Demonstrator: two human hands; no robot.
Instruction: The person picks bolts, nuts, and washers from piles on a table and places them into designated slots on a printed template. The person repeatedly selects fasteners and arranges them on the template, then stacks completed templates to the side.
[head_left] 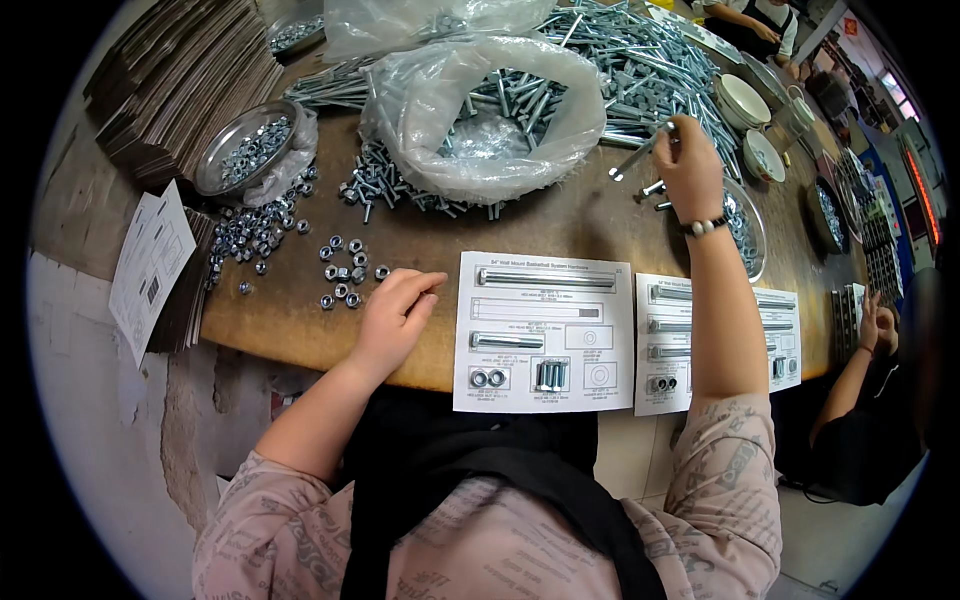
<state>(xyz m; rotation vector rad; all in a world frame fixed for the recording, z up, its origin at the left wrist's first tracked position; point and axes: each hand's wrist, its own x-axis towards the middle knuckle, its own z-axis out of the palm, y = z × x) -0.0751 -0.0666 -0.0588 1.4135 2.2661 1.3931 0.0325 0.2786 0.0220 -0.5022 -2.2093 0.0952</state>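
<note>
My right hand (pixel 690 170) is raised over the back right of the table, its fingertips closed on a silver bolt (pixel 632 162). Beyond it spreads a large heap of long bolts (pixel 640 75). My left hand (pixel 395 315) rests palm down at the table's front, fingers stretched out, beside a few loose nuts (pixel 345 272). Right of that hand lies a printed sheet (pixel 545 325) bearing a long bolt (pixel 545 280), a shorter bolt (pixel 508 342), two nuts (pixel 488 378) and several small bolts (pixel 551 376). A second sheet (pixel 655 400) with similar hardware is partly hidden under my right forearm.
An open plastic bag (pixel 400 130) of bolts stands mid-table. A metal bowl of nuts (pixel 250 155) and tall cardboard stacks (pixel 180 90) are at left. Right are a clear dish (pixel 750 225) and white bowls (pixel 742 100). Another person's hand (pixel 878 328) is at the right edge.
</note>
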